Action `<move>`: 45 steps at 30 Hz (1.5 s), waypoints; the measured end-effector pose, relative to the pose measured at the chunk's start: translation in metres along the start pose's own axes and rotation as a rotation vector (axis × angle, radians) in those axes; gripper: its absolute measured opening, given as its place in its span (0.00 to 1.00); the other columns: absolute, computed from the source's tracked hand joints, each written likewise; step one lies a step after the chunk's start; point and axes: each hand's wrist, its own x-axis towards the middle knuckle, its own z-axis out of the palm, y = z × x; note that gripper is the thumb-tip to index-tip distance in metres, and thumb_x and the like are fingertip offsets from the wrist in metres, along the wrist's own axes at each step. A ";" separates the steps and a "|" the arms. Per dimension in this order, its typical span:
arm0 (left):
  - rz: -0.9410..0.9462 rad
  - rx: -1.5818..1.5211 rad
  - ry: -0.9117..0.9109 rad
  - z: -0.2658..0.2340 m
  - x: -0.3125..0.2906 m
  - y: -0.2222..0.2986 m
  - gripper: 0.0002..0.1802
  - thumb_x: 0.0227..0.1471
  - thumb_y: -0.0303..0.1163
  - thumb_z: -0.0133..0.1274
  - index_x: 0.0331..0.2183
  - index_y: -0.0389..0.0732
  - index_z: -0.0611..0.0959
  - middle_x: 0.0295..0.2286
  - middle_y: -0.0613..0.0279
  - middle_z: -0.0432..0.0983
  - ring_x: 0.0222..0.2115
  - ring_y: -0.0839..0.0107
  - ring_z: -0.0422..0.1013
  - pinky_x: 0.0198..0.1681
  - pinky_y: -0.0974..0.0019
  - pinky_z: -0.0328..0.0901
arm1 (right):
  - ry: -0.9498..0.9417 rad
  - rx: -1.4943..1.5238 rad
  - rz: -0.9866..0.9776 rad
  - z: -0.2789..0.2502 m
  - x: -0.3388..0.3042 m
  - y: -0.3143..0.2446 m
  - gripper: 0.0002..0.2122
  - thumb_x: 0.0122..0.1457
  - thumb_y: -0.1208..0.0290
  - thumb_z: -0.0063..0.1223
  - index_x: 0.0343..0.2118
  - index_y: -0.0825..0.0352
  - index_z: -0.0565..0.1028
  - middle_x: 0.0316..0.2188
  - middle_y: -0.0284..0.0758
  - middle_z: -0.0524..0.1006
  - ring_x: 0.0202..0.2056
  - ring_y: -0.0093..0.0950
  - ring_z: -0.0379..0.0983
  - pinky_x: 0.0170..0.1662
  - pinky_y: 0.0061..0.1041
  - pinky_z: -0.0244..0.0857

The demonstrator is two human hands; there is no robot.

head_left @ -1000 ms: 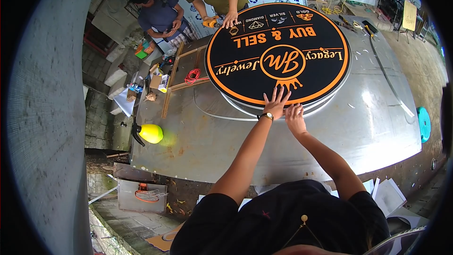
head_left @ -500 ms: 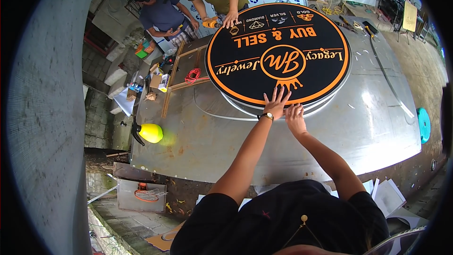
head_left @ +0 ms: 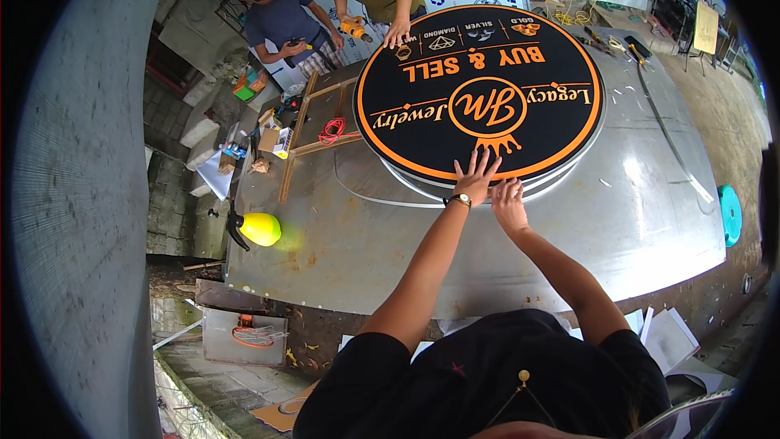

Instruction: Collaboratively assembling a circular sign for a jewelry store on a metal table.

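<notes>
A large round black sign (head_left: 422, 134) with orange and white graphics lies face up on the metal tabletop (head_left: 366, 264). My left hand (head_left: 476, 179) rests flat on its near edge, fingers spread. Beside it, my right hand (head_left: 509, 205) has its bent fingers over the sign's rim; its thumb is hard to see. On the far left side, a co-worker's hand (head_left: 397, 33) presses on the sign's edge. That co-worker's other hand holds a yellow power drill (head_left: 355, 30), apart from the rim.
A yellow-green spray bottle (head_left: 260, 229) lies on the table's left. Past it are a wooden frame (head_left: 299, 134) and a red coiled cord (head_left: 331, 131). A metal strip (head_left: 670, 134) stretches along the right. Another person (head_left: 280, 24) stands at far left, holding a small dark-and-yellow object.
The co-worker's drill has come away from the sign's rim, up and to the left. The other person's hand has risen a little. My two hands and the sign stay put.
</notes>
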 end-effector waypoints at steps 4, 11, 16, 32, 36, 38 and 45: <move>-0.001 -0.025 -0.013 -0.001 0.001 0.000 0.47 0.54 0.49 0.51 0.65 0.63 0.41 0.66 0.63 0.22 0.66 0.53 0.26 0.59 0.25 0.33 | 0.006 0.010 0.008 0.001 0.000 0.000 0.16 0.56 0.71 0.44 0.43 0.78 0.71 0.40 0.61 0.73 0.43 0.53 0.72 0.45 0.42 0.71; -0.001 -0.025 -0.015 -0.003 0.000 0.001 0.47 0.54 0.46 0.52 0.65 0.63 0.41 0.66 0.63 0.23 0.66 0.53 0.26 0.59 0.25 0.33 | 0.010 -0.001 -0.001 0.001 0.000 -0.001 0.16 0.56 0.71 0.44 0.43 0.78 0.71 0.40 0.62 0.73 0.43 0.53 0.72 0.45 0.43 0.71; 0.003 -0.026 -0.021 -0.004 -0.001 0.001 0.47 0.54 0.45 0.52 0.65 0.63 0.41 0.66 0.63 0.24 0.66 0.53 0.26 0.59 0.25 0.33 | 0.015 0.011 0.003 0.002 -0.001 0.000 0.16 0.56 0.71 0.44 0.43 0.78 0.71 0.40 0.61 0.73 0.43 0.53 0.72 0.45 0.43 0.71; 0.001 -0.001 -0.027 -0.004 0.000 0.001 0.47 0.54 0.48 0.51 0.65 0.63 0.40 0.66 0.62 0.24 0.66 0.53 0.26 0.59 0.25 0.33 | -0.028 0.022 0.010 0.002 -0.001 -0.001 0.17 0.56 0.72 0.44 0.45 0.79 0.70 0.42 0.62 0.72 0.45 0.52 0.71 0.46 0.42 0.70; 0.003 -0.014 -0.026 -0.004 0.000 0.000 0.47 0.54 0.47 0.51 0.65 0.63 0.40 0.66 0.62 0.24 0.66 0.53 0.26 0.59 0.25 0.33 | -0.011 0.024 0.001 0.002 -0.001 0.000 0.17 0.56 0.72 0.44 0.45 0.79 0.71 0.41 0.63 0.72 0.44 0.53 0.71 0.46 0.43 0.70; 0.004 -0.013 -0.028 -0.004 -0.001 0.001 0.47 0.54 0.47 0.51 0.65 0.63 0.40 0.66 0.62 0.24 0.66 0.53 0.26 0.59 0.25 0.33 | 0.005 0.023 -0.004 0.002 -0.001 0.000 0.17 0.55 0.71 0.45 0.44 0.79 0.71 0.40 0.63 0.73 0.44 0.53 0.72 0.45 0.42 0.71; 0.005 -0.017 -0.010 -0.001 -0.001 0.000 0.48 0.53 0.47 0.52 0.65 0.63 0.41 0.66 0.62 0.23 0.66 0.53 0.26 0.59 0.25 0.34 | 0.016 0.029 0.003 0.003 -0.002 -0.002 0.17 0.55 0.71 0.45 0.44 0.79 0.71 0.40 0.64 0.73 0.44 0.54 0.72 0.45 0.43 0.71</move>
